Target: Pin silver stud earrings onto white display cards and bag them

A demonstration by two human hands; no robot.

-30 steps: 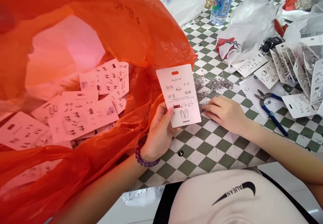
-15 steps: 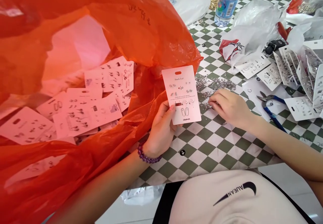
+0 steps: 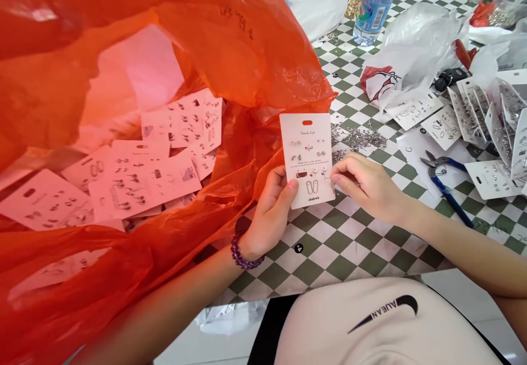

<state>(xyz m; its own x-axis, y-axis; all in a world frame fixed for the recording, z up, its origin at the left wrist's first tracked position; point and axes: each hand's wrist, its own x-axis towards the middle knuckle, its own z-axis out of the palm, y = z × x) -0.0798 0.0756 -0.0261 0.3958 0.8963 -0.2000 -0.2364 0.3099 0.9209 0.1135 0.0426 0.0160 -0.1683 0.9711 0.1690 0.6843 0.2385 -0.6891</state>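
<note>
My left hand (image 3: 269, 217) is shut on a white Claire's earring card (image 3: 307, 159), which carries several small metal studs and a dark label. My right hand (image 3: 370, 181) is at the card's lower right edge, with thumb and forefinger pinched together. Anything between those fingertips is too small to tell. A heap of loose silver earring pieces (image 3: 360, 140) lies on the checkered table just beyond the card. To my left, a large orange plastic bag (image 3: 247, 35) holds several similar cards (image 3: 142, 181).
The green-and-white checkered tabletop (image 3: 341, 244) holds blue-handled pliers (image 3: 442, 181), more earring cards (image 3: 473, 118), white plastic bags (image 3: 415, 41) and a water bottle (image 3: 373, 16) at the back. A beige garment (image 3: 382, 321) fills the bottom of the view.
My right hand has moved from the heap of loose pieces to the card's lower right edge, and its fingers have pinched together. The card sits a little further right.
</note>
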